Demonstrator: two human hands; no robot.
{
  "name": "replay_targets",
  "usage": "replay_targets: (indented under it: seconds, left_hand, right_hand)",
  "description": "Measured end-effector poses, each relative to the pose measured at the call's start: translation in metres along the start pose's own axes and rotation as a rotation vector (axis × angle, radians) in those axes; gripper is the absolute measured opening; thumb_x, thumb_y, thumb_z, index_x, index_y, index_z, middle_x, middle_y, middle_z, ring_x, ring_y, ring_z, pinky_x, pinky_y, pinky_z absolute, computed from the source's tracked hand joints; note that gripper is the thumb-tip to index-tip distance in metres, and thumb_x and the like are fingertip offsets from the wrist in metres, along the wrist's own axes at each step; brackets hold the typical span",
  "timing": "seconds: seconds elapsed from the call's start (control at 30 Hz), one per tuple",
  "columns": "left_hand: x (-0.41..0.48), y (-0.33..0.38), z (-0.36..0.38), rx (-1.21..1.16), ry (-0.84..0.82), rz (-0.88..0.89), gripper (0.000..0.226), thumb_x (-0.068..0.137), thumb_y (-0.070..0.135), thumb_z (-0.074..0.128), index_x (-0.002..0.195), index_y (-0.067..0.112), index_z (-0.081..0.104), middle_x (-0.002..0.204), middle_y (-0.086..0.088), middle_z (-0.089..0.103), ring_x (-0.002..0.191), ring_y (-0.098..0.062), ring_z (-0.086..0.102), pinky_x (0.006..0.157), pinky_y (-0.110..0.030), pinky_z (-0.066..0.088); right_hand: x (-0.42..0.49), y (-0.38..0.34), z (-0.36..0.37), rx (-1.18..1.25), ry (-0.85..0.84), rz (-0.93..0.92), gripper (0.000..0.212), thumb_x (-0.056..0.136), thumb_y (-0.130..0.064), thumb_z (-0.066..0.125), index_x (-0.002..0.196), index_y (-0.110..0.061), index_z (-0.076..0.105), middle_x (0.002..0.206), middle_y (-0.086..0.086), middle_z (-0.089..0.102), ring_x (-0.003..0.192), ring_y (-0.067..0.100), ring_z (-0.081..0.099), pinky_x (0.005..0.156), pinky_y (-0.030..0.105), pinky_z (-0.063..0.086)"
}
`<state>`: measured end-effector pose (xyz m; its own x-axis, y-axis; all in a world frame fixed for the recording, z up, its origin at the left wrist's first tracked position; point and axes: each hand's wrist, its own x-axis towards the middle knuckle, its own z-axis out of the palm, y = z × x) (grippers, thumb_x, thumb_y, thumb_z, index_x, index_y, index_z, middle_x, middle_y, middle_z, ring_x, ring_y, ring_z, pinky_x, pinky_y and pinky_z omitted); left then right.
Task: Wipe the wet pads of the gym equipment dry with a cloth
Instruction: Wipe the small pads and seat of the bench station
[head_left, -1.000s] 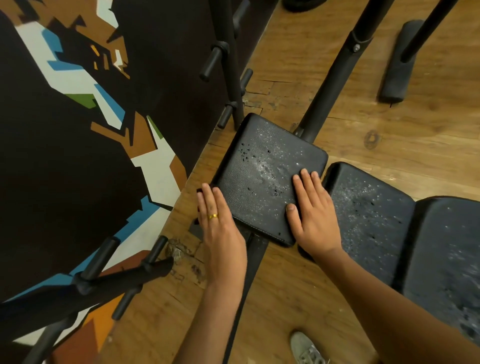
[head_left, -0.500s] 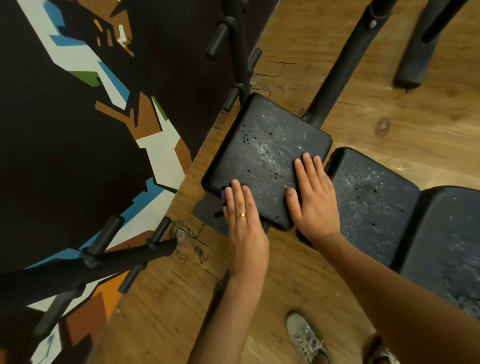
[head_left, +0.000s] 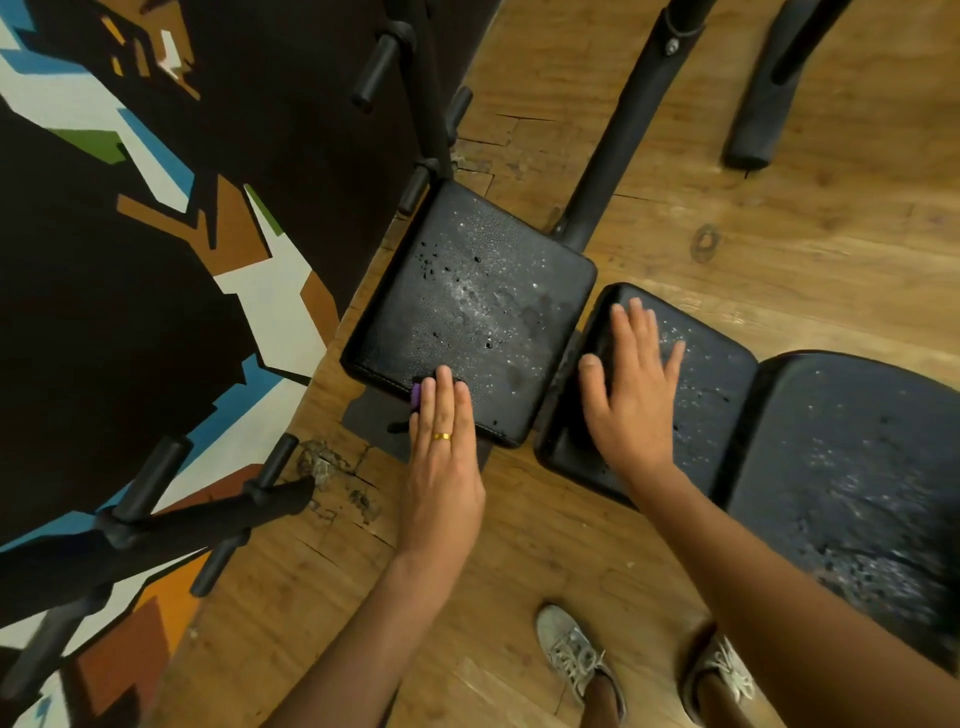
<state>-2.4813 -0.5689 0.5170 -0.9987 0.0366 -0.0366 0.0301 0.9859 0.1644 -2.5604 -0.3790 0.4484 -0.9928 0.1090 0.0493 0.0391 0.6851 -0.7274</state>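
- We see the left hand (head_left: 444, 457) flat, fingers straight, on the near edge of the square pad (head_left: 483, 291), with a purple bit (head_left: 415, 397) under it.
- The right hand (head_left: 631, 395) lies flat, fingers spread, on the middle pad (head_left: 717, 395).
- Both pads are black and dotted with water drops.
- A thin gap parts them, with the wood floor (head_left: 779, 234) all around.

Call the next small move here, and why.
Probably sweep the left hand forward across the square pad: droplets cover it, and that hand lies flat at its near edge over a purple scrap, possibly the cloth. The right hand rests flat on the middle pad.
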Motion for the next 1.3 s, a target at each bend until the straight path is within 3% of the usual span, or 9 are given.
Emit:
replay_targets:
  seconds: [0.17,0.23,0.4,0.6,0.7,0.83,0.97,1.14,1.3]
  left_hand:
    - [-0.003,0.020,0.012,0.096,-0.071,0.247,0.092,0.081,-0.014,0.065,0.158,0.004,0.018,0.168,-0.015,0.009,0.156,-0.027,0.002,0.121,-0.045,0.009]
    - [-0.003,0.022,0.019,0.158,-0.074,0.268,0.093,0.078,-0.014,0.066,0.157,0.002,0.020,0.167,-0.017,0.013,0.155,-0.029,0.008,0.120,-0.047,0.010]
    - [-0.006,0.035,0.024,0.207,-0.136,0.434,0.078,0.081,-0.013,0.043,0.156,-0.001,0.026,0.165,-0.019,0.015,0.154,-0.031,0.013,0.121,-0.047,0.015]
    - [0.042,0.057,0.019,0.117,-0.167,0.354,0.075,0.089,-0.008,0.025,0.160,0.004,0.003,0.167,-0.013,-0.009,0.154,-0.025,-0.012,0.122,-0.039,-0.008]
    - [0.058,0.062,0.022,0.146,-0.159,0.389,0.071,0.094,-0.006,0.031,0.160,0.003,0.009,0.168,-0.014,-0.003,0.156,-0.026,-0.005,0.124,-0.040,-0.006]
    - [0.032,0.048,0.016,0.255,-0.168,0.481,0.075,0.085,-0.007,0.013,0.159,0.002,0.018,0.167,-0.016,0.006,0.156,-0.028,0.005,0.125,-0.043,0.002]
    - [0.011,0.030,0.009,0.233,-0.172,0.475,0.085,0.077,-0.017,0.028,0.159,0.005,0.020,0.168,-0.012,0.007,0.155,-0.027,0.003,0.123,-0.045,0.005]
    - [0.037,0.046,0.019,0.214,-0.128,0.397,0.079,0.083,-0.013,0.046,0.158,0.003,0.024,0.167,-0.015,0.012,0.155,-0.028,0.008,0.124,-0.044,0.008]
    - [0.098,0.082,0.022,0.189,-0.111,0.365,0.076,0.089,-0.011,0.028,0.160,0.003,0.007,0.168,-0.016,-0.006,0.156,-0.027,-0.007,0.123,-0.040,-0.005]
  right_hand:
    - [-0.034,0.068,-0.001,-0.113,0.002,0.402,0.066,0.103,-0.053,0.020,0.162,-0.025,0.013,0.170,-0.001,0.003,0.156,0.018,-0.004,0.123,0.059,-0.001]
    - [-0.041,0.075,0.006,-0.124,0.028,0.404,0.065,0.103,-0.053,0.018,0.162,-0.027,0.011,0.170,-0.004,0.001,0.156,0.016,-0.006,0.124,0.057,-0.001]
    - [-0.041,0.077,0.007,-0.109,0.050,0.403,0.064,0.103,-0.051,0.022,0.162,-0.028,0.014,0.170,-0.004,0.004,0.156,0.015,-0.004,0.125,0.054,-0.001]
    - [-0.042,0.079,0.009,-0.102,0.069,0.394,0.064,0.103,-0.051,0.023,0.162,-0.027,0.017,0.170,-0.003,0.008,0.156,0.016,-0.003,0.125,0.054,0.000]
    - [-0.042,0.080,0.008,-0.104,0.077,0.395,0.064,0.102,-0.050,0.022,0.161,-0.027,0.018,0.170,-0.003,0.009,0.156,0.016,-0.002,0.125,0.053,0.000]
    - [-0.042,0.079,0.008,-0.094,0.078,0.393,0.064,0.102,-0.049,0.024,0.161,-0.026,0.019,0.170,-0.002,0.009,0.156,0.016,-0.002,0.125,0.053,0.000]
    - [-0.042,0.080,0.009,-0.093,0.081,0.389,0.063,0.103,-0.049,0.025,0.161,-0.026,0.019,0.170,-0.003,0.009,0.156,0.015,-0.002,0.125,0.053,0.000]
    - [-0.042,0.082,0.010,-0.091,0.091,0.383,0.063,0.103,-0.049,0.025,0.161,-0.026,0.019,0.170,-0.003,0.009,0.156,0.015,-0.002,0.125,0.052,0.000]
    - [-0.042,0.083,0.010,-0.099,0.099,0.379,0.063,0.102,-0.048,0.026,0.161,-0.026,0.019,0.170,-0.002,0.010,0.156,0.015,-0.002,0.125,0.053,0.001]
